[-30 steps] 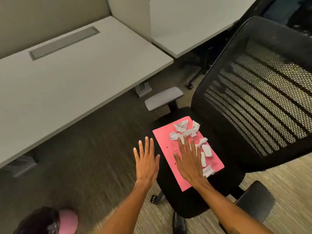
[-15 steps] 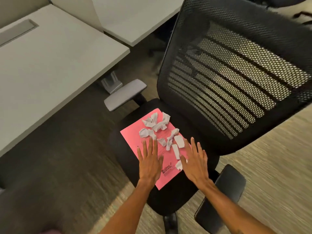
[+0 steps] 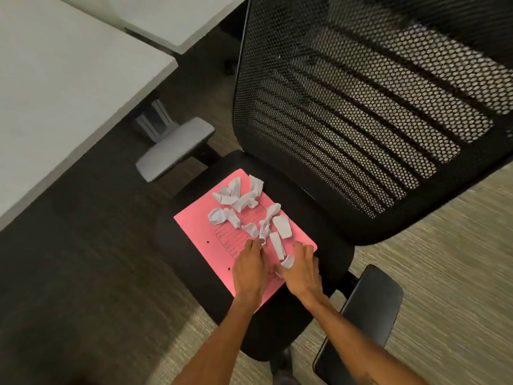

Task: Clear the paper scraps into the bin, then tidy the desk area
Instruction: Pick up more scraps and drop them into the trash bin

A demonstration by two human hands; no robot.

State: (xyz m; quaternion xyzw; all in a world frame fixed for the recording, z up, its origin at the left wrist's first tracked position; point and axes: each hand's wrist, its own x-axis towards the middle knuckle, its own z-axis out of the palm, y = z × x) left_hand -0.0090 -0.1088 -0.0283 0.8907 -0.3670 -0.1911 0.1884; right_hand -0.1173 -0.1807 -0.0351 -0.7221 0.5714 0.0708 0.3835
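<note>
Black mesh fills the upper right: the chair back rises straight behind the seat and walls off the far side of the work. A grey armrest sticks out on the seat's left, and a black armrest sits on its right, just beside the right forearm. A pale desk runs along the left, well apart from the hands, with a second desk behind it. Underfoot there is dark carpet on the desk side and lighter striped floor on the right (the two meet in a slanted line under the chair).

On the seat lies a pink folder, set cornerwise. White scraps are strewn over its far half, crumpled, some touching and some apart.

Now the hands: both are down on the folder's near end, side by side. The left hand has its fingers curled under at the nearest middle scrap; whether they grip it, I cannot tell. The right hand has bent fingers and thumb drawn in, with one of the scraps caught between them, poking up white. All the others lie just beyond the fingertips, toward the chair back.
</note>
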